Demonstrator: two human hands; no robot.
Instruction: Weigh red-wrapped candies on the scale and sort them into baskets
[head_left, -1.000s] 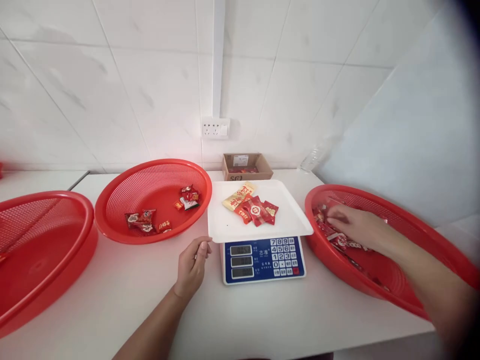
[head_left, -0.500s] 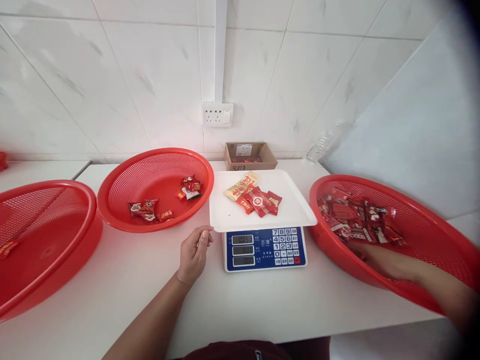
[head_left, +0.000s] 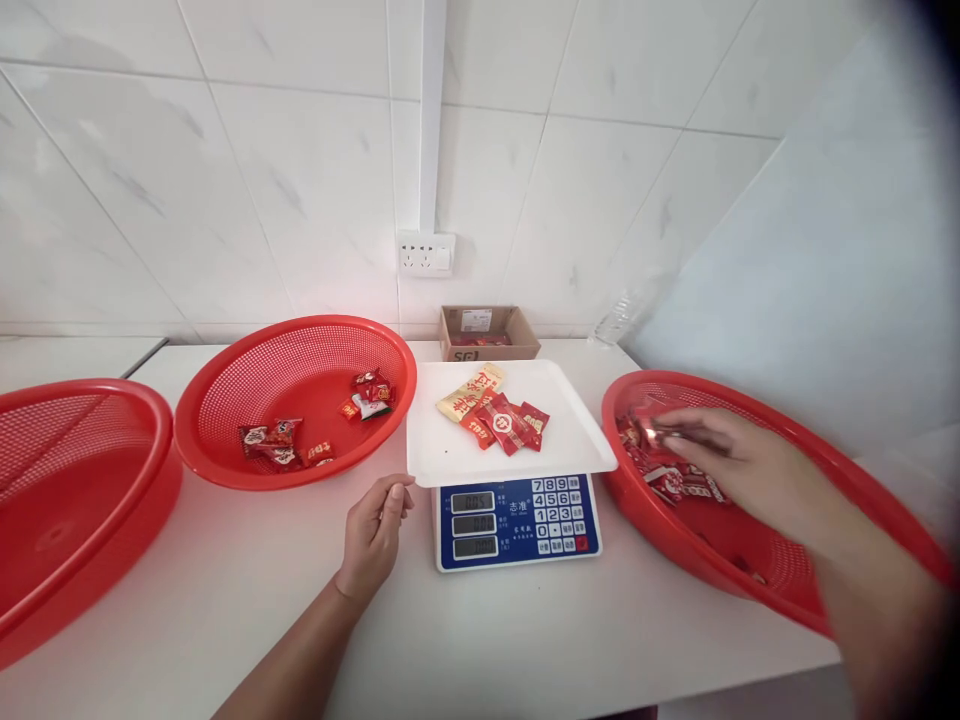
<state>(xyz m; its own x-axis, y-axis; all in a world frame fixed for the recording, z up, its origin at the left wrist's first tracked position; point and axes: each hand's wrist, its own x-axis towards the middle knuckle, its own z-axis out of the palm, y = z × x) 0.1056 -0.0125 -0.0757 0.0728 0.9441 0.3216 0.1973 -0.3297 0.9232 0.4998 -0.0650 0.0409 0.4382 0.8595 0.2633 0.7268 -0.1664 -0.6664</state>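
Observation:
My left hand (head_left: 373,532) rests on the white table beside the blue scale (head_left: 517,520), fingers curled loosely with nothing in them. My right hand (head_left: 731,462) is over the right red basket (head_left: 825,560), fingers pinched on a small snack packet (head_left: 660,432) lifted from the pile of red packets (head_left: 675,480); the hand is smeared by motion. The scale's white tray (head_left: 450,455) carries several packets (head_left: 495,415), red ones and a yellow one.
A middle red basket (head_left: 225,440) holds several packets (head_left: 281,445). A large red basket (head_left: 45,520) sits at the far left. A small cardboard box (head_left: 487,333) and a clear plastic bottle (head_left: 619,320) stand by the tiled wall, below a socket (head_left: 426,254).
My right hand has come up from low at the near side of the right basket and now hovers over the packet pile, pinching one. My left hand stayed put.

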